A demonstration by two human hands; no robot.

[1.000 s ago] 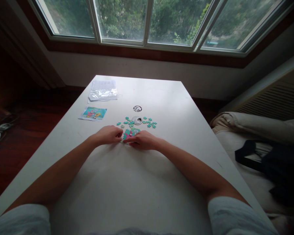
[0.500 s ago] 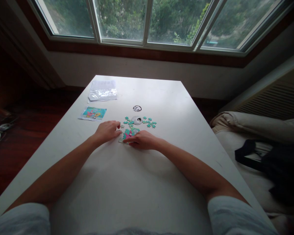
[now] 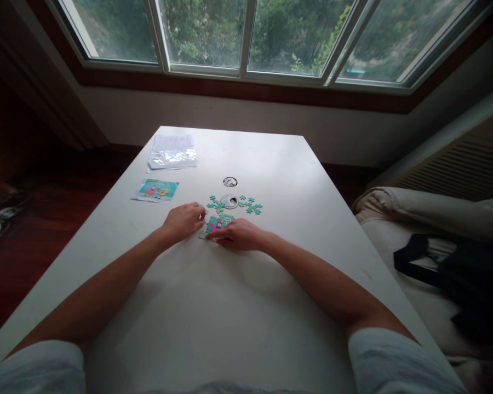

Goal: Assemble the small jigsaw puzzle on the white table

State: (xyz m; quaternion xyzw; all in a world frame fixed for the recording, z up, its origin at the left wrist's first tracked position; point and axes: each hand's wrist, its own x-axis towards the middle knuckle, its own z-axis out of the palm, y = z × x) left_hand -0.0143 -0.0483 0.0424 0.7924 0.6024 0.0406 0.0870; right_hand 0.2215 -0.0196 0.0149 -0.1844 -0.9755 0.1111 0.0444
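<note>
A partly joined jigsaw puzzle (image 3: pixel 214 223) in green and pink lies flat on the white table. My left hand (image 3: pixel 184 221) is at its left edge, with thumb and fingertips pinched together on a small puzzle piece, mostly hidden by the fingers. From the other side my right hand (image 3: pixel 243 234) covers the puzzle's lower right part. Its index finger stretches left across the lower edge and rests there, while the other fingers curl below. Loose green puzzle pieces (image 3: pixel 252 208) lie beyond the puzzle, on both sides of a round silvery disc (image 3: pixel 229 202).
A printed picture sheet (image 3: pixel 158 190) lies to the left, and a clear plastic bag with paper (image 3: pixel 173 151) is behind it. A second round thing (image 3: pixel 230 181) sits farther back. To the right stands a pale sofa (image 3: pixel 378 235) with dark cloth (image 3: pixel 447 268) on it.
My left hand's thumb and fingers have closed from a spread position into a pinch beside the puzzle. My right hand stays in place.
</note>
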